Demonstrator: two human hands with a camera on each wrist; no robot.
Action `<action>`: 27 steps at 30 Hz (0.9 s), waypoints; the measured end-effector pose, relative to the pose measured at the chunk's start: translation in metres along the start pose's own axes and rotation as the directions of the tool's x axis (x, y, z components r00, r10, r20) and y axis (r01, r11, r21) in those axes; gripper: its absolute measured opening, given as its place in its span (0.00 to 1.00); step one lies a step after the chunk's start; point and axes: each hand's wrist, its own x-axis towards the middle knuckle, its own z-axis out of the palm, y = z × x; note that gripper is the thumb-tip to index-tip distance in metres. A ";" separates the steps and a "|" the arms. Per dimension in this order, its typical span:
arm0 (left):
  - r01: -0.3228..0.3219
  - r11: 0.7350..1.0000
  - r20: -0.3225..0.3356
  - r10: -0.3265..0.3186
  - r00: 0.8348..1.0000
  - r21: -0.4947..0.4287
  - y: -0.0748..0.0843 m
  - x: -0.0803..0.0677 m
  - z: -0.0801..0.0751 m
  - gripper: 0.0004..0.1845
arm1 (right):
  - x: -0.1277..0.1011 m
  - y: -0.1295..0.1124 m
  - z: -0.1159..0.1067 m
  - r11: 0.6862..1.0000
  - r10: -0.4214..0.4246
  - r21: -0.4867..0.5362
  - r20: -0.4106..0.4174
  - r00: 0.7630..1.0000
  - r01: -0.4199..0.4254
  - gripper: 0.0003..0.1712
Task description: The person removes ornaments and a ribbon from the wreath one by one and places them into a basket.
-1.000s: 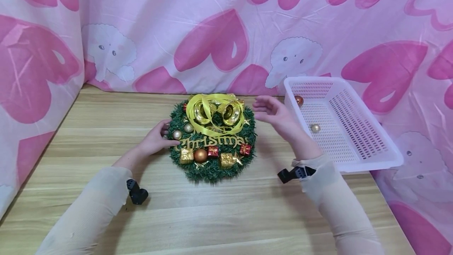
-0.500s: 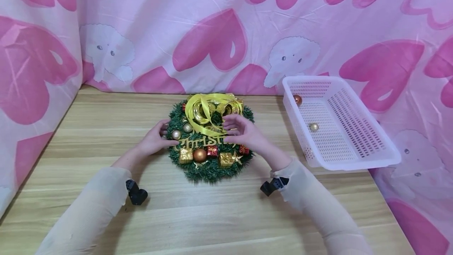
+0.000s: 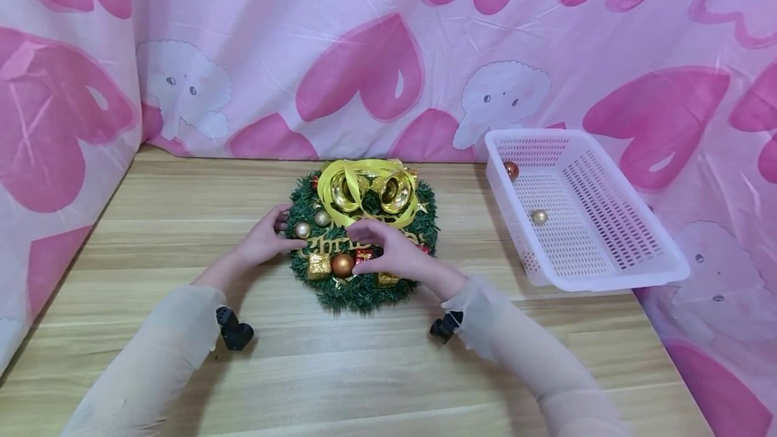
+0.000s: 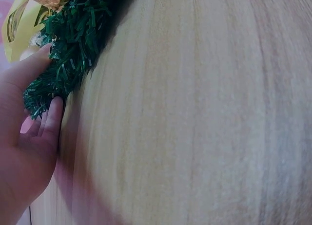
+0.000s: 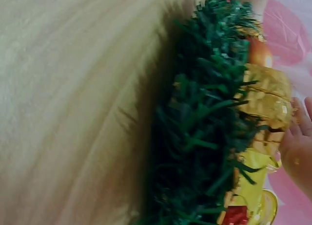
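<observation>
A green wreath (image 3: 364, 292) with a gold ribbon bow, gold bells (image 3: 394, 191), a gold "Christmas" sign and small ornaments lies on the wooden table. My left hand (image 3: 282, 235) grips its left rim, thumb on the needles (image 4: 73, 49) and fingers (image 4: 51, 120) at the edge. My right hand (image 3: 359, 248) hovers over the lower middle, forefinger and thumb curved either side of a red gift box (image 3: 364, 256), next to an orange ball (image 3: 342, 266). Whether they touch it is unclear. The right wrist view shows the gold box (image 5: 268, 103) close to my fingers (image 5: 296, 142).
A white perforated basket (image 3: 607, 275) stands at the right of the table, holding an orange ball (image 3: 511, 169) and a gold ball (image 3: 539, 216). Pink heart-print cloth hangs behind and at both sides. Bare wooden tabletop (image 3: 364, 369) lies in front of the wreath.
My right hand has come from beside the basket leftward and down onto the wreath's lower middle. The left hand and the wreath have stayed put.
</observation>
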 end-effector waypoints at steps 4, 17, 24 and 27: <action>-0.008 1.000 -0.003 0.008 1.000 0.002 -0.001 0.001 0.001 0.53 | 0.003 0.005 0.004 1.000 -0.019 -0.017 0.001 1.000 0.019 0.39; 0.001 1.000 0.001 -0.001 1.000 -0.004 0.000 -0.001 0.000 0.53 | 0.009 0.010 0.011 0.984 -0.067 -0.160 0.034 0.997 0.072 0.39; -0.007 1.000 -0.002 0.007 1.000 -0.001 0.001 -0.001 0.000 0.53 | 0.012 0.011 0.015 0.964 -0.046 -0.257 0.071 0.996 0.062 0.38; -0.012 1.000 -0.004 0.012 1.000 0.001 0.000 -0.001 0.000 0.53 | 0.013 0.010 0.016 0.948 -0.050 -0.310 0.088 0.995 0.075 0.37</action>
